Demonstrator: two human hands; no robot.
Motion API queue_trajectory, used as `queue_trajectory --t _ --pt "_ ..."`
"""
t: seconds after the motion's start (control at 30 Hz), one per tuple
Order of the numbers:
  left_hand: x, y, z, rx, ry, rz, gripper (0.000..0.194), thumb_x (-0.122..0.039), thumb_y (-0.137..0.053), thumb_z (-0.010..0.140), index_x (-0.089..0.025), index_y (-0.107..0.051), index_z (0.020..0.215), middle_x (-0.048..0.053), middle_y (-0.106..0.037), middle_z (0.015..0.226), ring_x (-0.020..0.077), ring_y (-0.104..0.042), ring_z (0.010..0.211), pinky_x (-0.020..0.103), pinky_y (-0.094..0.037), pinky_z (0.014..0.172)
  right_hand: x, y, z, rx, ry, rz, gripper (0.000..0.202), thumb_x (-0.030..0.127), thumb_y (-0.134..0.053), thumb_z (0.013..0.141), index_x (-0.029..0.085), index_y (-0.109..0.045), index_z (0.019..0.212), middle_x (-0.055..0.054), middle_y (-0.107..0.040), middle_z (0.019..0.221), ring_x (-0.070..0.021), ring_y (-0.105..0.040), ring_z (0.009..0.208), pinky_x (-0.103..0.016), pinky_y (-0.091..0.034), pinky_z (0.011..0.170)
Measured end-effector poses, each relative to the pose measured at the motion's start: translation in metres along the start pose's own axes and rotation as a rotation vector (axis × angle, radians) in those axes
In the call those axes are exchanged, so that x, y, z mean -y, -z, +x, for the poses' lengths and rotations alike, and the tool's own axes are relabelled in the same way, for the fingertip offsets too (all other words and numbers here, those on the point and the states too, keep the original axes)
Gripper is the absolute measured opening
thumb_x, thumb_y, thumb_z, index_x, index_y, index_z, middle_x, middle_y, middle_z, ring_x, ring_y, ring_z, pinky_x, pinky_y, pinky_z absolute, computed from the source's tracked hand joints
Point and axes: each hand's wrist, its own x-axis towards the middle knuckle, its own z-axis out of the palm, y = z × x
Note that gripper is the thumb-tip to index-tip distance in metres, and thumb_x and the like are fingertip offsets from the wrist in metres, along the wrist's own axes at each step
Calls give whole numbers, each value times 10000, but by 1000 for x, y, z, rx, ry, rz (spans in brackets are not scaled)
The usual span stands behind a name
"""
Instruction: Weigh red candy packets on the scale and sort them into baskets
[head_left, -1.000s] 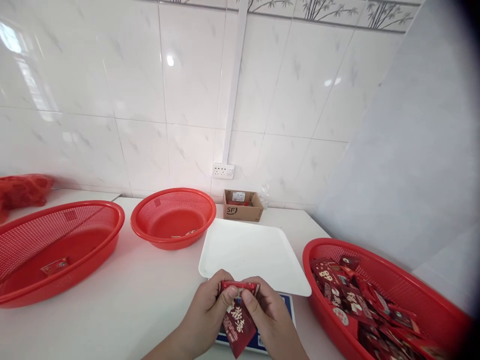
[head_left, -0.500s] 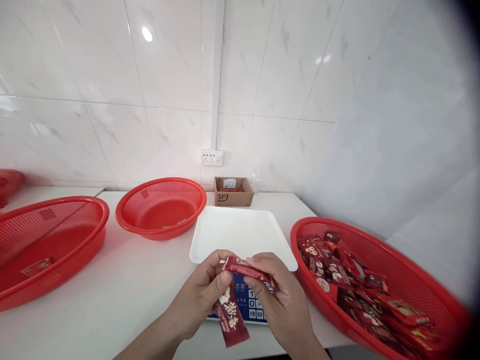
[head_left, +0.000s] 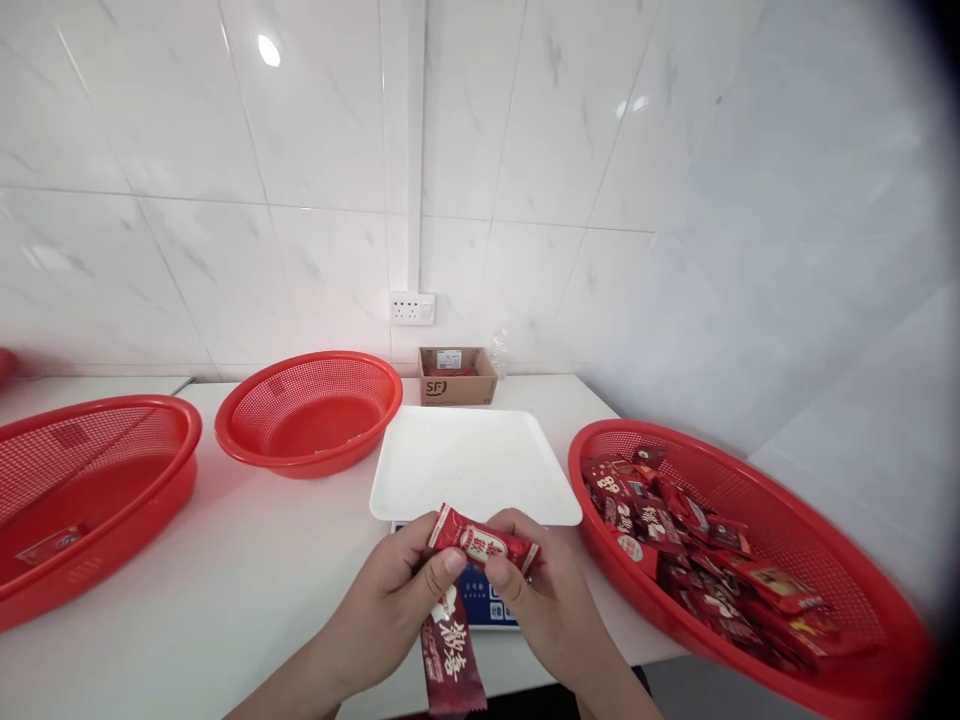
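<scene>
A small red snack packet (head_left: 484, 543) with a pale label lies level between my two hands, above the front of a white-topped scale. My left hand (head_left: 401, 590) pinches its left end and also grips a longer maroon snack packet (head_left: 452, 655), which hangs down below the fingers. My right hand (head_left: 544, 590) is closed on the right end of the red packet, thumb on its face. Behind them is the scale's white tray (head_left: 472, 460); its blue keypad (head_left: 487, 600) is partly covered by my hands.
A red basket (head_left: 712, 445) with many red and maroon packets stands at the right. Two more red baskets stand at left, one near (head_left: 169, 490) and one farther back (head_left: 322, 465), each with a few packets. A cardboard box (head_left: 459, 390) sits by the wall.
The red packet has been turned so its labelled face shows toward me. The maroon packet now hangs more upright. The view has shifted slightly to the right.
</scene>
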Motion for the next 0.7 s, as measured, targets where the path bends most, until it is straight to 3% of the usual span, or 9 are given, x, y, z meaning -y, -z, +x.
queue_trajectory --t 0.13,0.27,0.43,0.6,0.7 --pt "-1 -1 1 66 -18 25 247 -379 -482 891 -164 -601 918 35 -599 849 165 -512 812 264 -418 756 6 2 1 27 -6 -124 375 488 -480 853 190 -438 630 52 -369 575 -93 -333 544 -227 -292 498" --pt "1 -1 0 79 -8 1 295 -445 -518 857 -158 -566 808 2 -541 735 125 -446 681 233 -390 659 12 2 0 49 75 -198 368 426 -480 862 199 -379 589 55 -351 552 -90 -328 523 -228 -269 483" --pt "8 -4 1 40 3 -35 328 -472 -502 858 -161 -548 767 -13 -496 705 116 -412 657 229 -366 638 13 0 1 -12 136 -239 394 407 -472 859 208 -322 554 46 -346 549 -95 -328 510 -232 -266 473" --pt "7 -5 9 -31 30 -109 330 -471 -539 840 -154 -549 746 -9 -517 692 114 -438 651 230 -383 630 8 0 6 -9 68 -114 393 505 -491 829 211 -384 592 57 -310 535 -94 -289 498 -227 -259 448" --pt "2 -4 13 -56 27 -169 298 -448 -539 848 -156 -572 801 8 -574 728 124 -497 665 243 -422 651 12 1 11 -19 118 -130 389 512 -456 849 209 -452 605 31 -380 545 -116 -349 521 -245 -323 489"
